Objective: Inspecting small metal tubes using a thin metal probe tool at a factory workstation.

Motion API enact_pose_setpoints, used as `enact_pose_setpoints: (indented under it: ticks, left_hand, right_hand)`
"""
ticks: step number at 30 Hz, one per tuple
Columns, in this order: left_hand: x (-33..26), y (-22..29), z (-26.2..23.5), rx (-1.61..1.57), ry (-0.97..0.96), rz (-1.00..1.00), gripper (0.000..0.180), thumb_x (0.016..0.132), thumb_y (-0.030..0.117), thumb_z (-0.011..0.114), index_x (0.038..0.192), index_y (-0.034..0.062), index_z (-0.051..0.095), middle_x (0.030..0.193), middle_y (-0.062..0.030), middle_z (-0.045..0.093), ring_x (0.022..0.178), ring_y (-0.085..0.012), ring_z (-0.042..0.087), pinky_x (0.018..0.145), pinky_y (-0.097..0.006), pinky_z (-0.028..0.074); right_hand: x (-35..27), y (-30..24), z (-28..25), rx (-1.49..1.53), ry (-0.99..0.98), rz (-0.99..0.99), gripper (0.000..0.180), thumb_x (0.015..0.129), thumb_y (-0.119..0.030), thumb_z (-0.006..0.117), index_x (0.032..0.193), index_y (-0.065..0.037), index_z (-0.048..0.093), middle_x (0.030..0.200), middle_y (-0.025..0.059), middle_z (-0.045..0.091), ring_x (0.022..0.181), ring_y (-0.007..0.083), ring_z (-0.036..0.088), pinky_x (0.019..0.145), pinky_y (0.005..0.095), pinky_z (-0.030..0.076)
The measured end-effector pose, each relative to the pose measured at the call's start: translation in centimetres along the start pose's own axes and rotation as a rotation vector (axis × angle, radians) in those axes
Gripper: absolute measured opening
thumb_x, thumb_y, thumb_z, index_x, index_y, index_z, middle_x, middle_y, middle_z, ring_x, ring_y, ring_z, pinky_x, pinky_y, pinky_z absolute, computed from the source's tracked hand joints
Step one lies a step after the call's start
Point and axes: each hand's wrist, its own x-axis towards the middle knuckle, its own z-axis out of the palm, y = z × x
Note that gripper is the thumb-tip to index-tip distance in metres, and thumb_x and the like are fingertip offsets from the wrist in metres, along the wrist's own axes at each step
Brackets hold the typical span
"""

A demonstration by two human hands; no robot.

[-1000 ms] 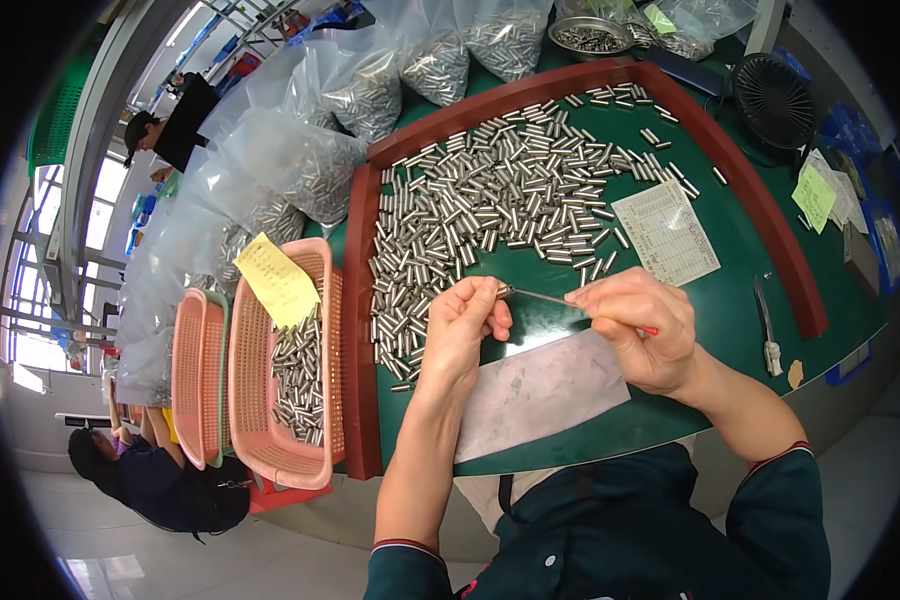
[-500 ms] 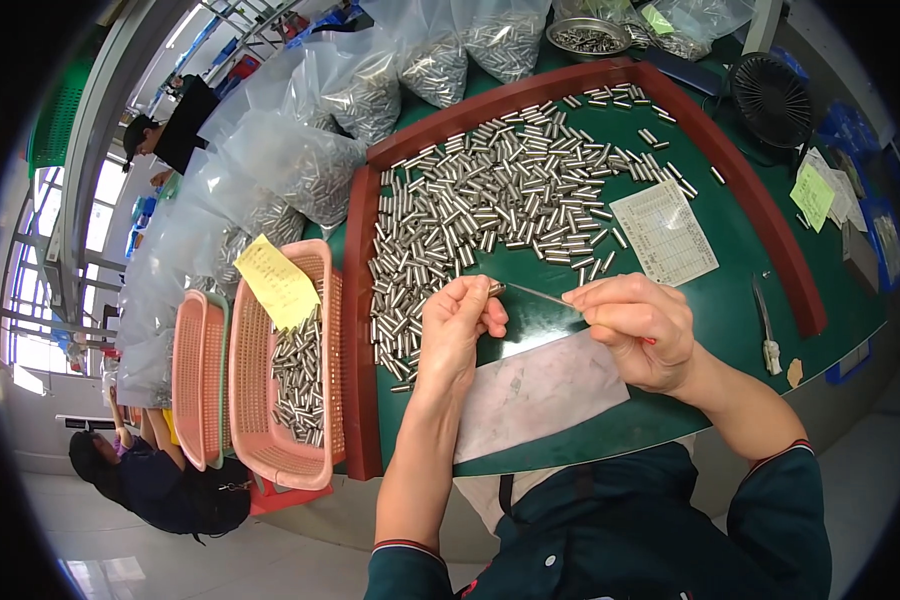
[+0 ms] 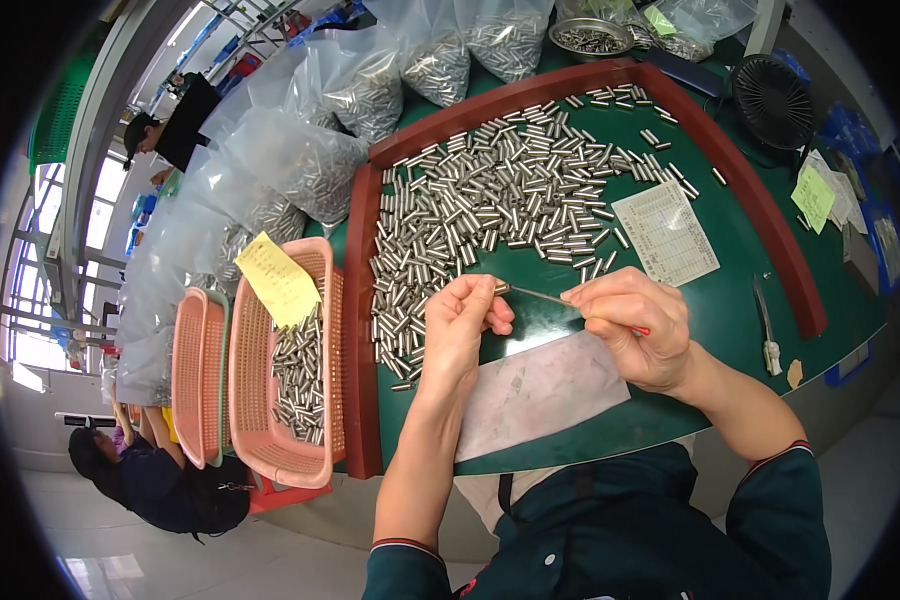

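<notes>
My left hand (image 3: 460, 325) pinches a small metal cylinder (image 3: 502, 289) between thumb and fingers; only its end shows. In my right hand (image 3: 635, 325) is a thin metal rod tool (image 3: 542, 295) with a red end, its tip meeting the cylinder's end. Whether the tip is inside the cylinder I cannot tell. Beyond both hands spreads a pile of loose metal cylinders (image 3: 500, 195) on the green table (image 3: 515, 268). A pale stained cloth (image 3: 540, 392) lies under and in front of my hands.
A dark red wooden border (image 3: 364, 330) rings the pile. On the left stand pink baskets (image 3: 338, 400), one part-filled with cylinders, and several filled plastic bags (image 3: 315, 175). At right are a printed sheet (image 3: 665, 232), a pointed tool (image 3: 765, 320) and a black fan (image 3: 770, 100). Two people are at the left.
My right hand has turned slightly, and more of the tool's red end shows. My left hand has barely moved and keeps its hold on the cylinder.
</notes>
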Motion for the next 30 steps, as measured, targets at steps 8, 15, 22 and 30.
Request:
enact_pose_setpoints:
  ticks: [8,15,22,30]
  left_hand:
    - [-0.1,-0.1,0.5,0.07,0.042,0.106,0.017,0.092,0.012,0.051,0.088,-0.0027,0.058,0.066,-0.0061,0.06,0.054,-0.0094,0.055,0.052,-0.02,0.045]
    - [-0.4,0.4,1.2,0.115,0.017,0.198,0.014,0.091,0.009,0.052,0.093,-0.0033,0.058,0.071,-0.0081,0.062,0.059,-0.0106,0.058,0.056,-0.02,0.047]
    - [-0.5,0.5,1.0,0.093,0.024,0.233,0.011,0.088,0.004,0.056,0.095,-0.0031,0.058,0.077,-0.009,0.063,0.066,-0.0122,0.061,0.062,-0.022,0.049]
    - [-0.5,0.6,0.9,-0.022,0.049,0.125,0.011,0.084,0.004,0.061,0.093,-0.002,0.061,0.076,-0.0076,0.063,0.066,-0.0117,0.06,0.063,-0.022,0.049]
  right_hand:
    - [0.1,-0.4,0.4,-0.116,-0.126,-0.129,0.024,0.062,-0.003,0.073,0.079,-0.002,0.056,0.079,0.0097,0.059,0.066,0.0221,0.062,0.054,0.0285,0.052]
    - [0.2,-0.3,-0.3,-0.073,-0.062,-0.066,0.024,0.061,-0.002,0.073,0.079,-0.002,0.057,0.08,0.0099,0.059,0.063,0.0214,0.062,0.05,0.0277,0.049]
    - [0.3,-0.3,-0.5,-0.106,-0.059,-0.078,0.027,0.065,0.003,0.07,0.088,0.0,0.057,0.08,0.0117,0.062,0.065,0.0219,0.062,0.051,0.0281,0.05]
    - [0.2,-0.6,-0.6,-0.077,-0.134,-0.159,0.025,0.063,0.004,0.063,0.087,0.002,0.059,0.086,0.0144,0.063,0.077,0.0267,0.065,0.063,0.0304,0.055]
